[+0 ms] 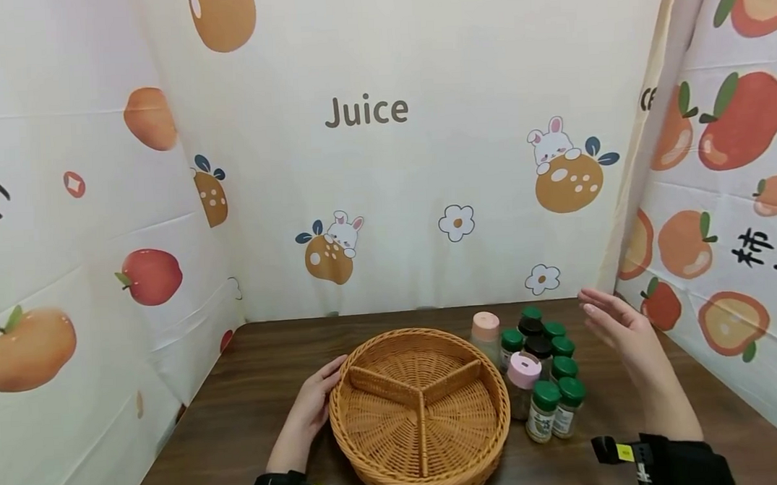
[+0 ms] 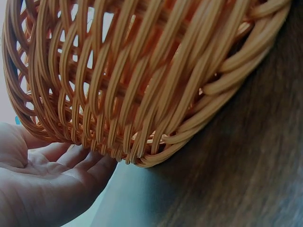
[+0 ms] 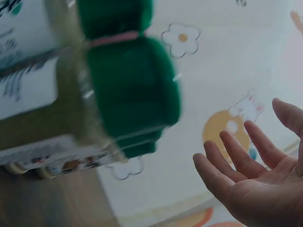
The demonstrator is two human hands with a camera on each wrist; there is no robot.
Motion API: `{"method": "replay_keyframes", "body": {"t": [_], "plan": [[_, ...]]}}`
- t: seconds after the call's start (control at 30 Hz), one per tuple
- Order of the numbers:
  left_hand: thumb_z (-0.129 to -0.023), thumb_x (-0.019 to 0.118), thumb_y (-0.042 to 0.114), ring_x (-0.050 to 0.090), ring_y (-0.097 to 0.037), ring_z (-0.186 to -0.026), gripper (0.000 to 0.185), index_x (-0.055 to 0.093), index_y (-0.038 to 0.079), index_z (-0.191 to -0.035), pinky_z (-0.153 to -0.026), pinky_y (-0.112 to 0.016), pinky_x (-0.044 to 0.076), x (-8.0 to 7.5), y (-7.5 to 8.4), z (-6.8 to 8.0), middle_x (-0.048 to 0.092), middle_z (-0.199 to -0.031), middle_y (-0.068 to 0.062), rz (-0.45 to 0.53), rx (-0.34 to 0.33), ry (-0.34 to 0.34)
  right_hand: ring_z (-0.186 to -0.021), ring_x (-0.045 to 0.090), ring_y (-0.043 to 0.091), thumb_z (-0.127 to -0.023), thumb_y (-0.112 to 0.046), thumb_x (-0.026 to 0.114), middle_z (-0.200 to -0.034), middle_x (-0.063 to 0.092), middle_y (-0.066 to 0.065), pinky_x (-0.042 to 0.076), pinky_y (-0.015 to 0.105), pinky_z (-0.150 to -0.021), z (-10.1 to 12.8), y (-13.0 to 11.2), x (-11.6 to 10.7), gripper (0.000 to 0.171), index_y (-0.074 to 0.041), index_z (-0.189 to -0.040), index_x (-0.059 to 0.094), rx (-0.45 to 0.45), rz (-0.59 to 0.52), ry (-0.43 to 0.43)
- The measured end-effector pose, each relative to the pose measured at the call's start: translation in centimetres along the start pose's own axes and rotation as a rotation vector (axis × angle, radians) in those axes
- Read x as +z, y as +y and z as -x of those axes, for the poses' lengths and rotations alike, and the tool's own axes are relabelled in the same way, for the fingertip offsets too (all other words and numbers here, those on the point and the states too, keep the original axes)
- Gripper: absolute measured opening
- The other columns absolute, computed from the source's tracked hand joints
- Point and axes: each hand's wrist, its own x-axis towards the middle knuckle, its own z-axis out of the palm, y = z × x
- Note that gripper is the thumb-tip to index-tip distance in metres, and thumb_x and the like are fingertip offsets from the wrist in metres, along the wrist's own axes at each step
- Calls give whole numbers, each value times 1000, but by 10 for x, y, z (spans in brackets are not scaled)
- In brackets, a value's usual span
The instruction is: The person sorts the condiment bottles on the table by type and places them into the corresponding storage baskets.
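A round wicker basket [image 1: 423, 480] with three compartments stands on the table, its compartments bare. At its left side, my left hand [image 1: 314, 401] touches the outer wall below the rim. The left wrist view has this hand [image 2: 57, 184] with palm exposed and fingertips against the woven wall [image 2: 123, 85]. To the basket's right stands a group of spice jars, among them a green-capped jar [image 1: 543, 409] and a pink-capped jar [image 1: 523, 381]. My right hand [image 1: 630, 337] is raised right of the jars, holding nothing. Its fingers [image 3: 246, 163] are spread and loosely bent, apart from the nearest green cap [image 3: 137, 90].
Behind the pink-capped jar stands a peach-capped jar [image 1: 486, 336]. Black-capped jars [image 1: 538, 346] are among the green ones. Printed cloth walls [image 1: 385, 170] enclose the dark wooden table [image 1: 239, 401] at the back and both sides.
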Motion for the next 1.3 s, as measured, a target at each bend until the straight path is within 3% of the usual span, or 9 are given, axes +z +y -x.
{"method": "replay_keyframes", "body": {"t": [0.1,0.3,0.53,0.77,0.97,1.03,1.17,1.23,1.3], "plan": [[-107,39,10,46,-36,-139,48,35,1,-154,-105,-36,51,-1,0,0,36,-156,-26,-3,0,7,-109,60,-12,-106,-14,48,-120,64,-25,52,8,-86,-1,12,-8,32,-25,-133,59,47,-84,-22],[-107,39,9,49,-31,-136,48,36,2,-154,-101,-32,53,-3,-1,-1,38,-156,-25,-19,-8,2,-104,63,-12,-106,-18,48,-113,67,-26,54,11,-83,2,25,-21,26,-32,-124,63,147,-143,-13],[-107,40,12,47,-31,-137,48,34,0,-154,-102,-32,52,-8,-1,-1,35,-157,-26,-7,8,-14,-105,62,-12,-106,-19,48,-116,66,-27,54,11,-85,10,18,-17,29,-26,-132,58,153,-114,-28],[-107,38,8,45,-31,-139,48,35,2,-154,-99,-27,52,-7,-1,-3,35,-158,-24,19,-5,-26,-108,57,-17,-106,-23,49,-119,59,-31,51,6,-86,22,1,-10,35,-23,-140,52,183,117,-62],[-107,38,8,44,-33,-139,47,36,2,-153,-100,-29,52,-6,0,-2,35,-158,-24,7,-14,-10,-106,54,-20,-105,-27,50,-117,55,-37,50,8,-86,27,-15,9,47,-6,-147,45,149,396,-100],[-107,39,8,43,-34,-140,47,36,2,-154,-103,-32,51,-5,0,-2,35,-158,-24,7,-16,-10,-104,55,-18,-105,-27,52,-123,58,-29,51,12,-85,30,-19,17,49,-2,-146,45,140,456,-117],[-107,39,8,40,-36,-142,48,36,3,-154,-107,-37,49,-5,1,-2,34,-159,-24,11,-24,-15,-106,58,-11,-104,-27,54,-139,59,9,55,20,-83,37,-21,29,50,0,-146,46,154,518,-157],[-107,39,8,39,-37,-143,47,36,2,-154,-108,-37,48,-5,1,-2,33,-159,-24,15,-26,-19,-114,63,5,-103,-26,55,-142,54,25,55,22,-82,40,-20,35,50,-1,-145,47,158,545,-172],[-107,39,7,38,-37,-144,47,36,2,-154,-108,-37,48,-5,1,-2,33,-159,-24,22,-25,-20,-120,64,25,-102,-26,57,-140,55,28,57,28,-83,44,-19,40,48,-2,-143,50,149,590,-173]]}}
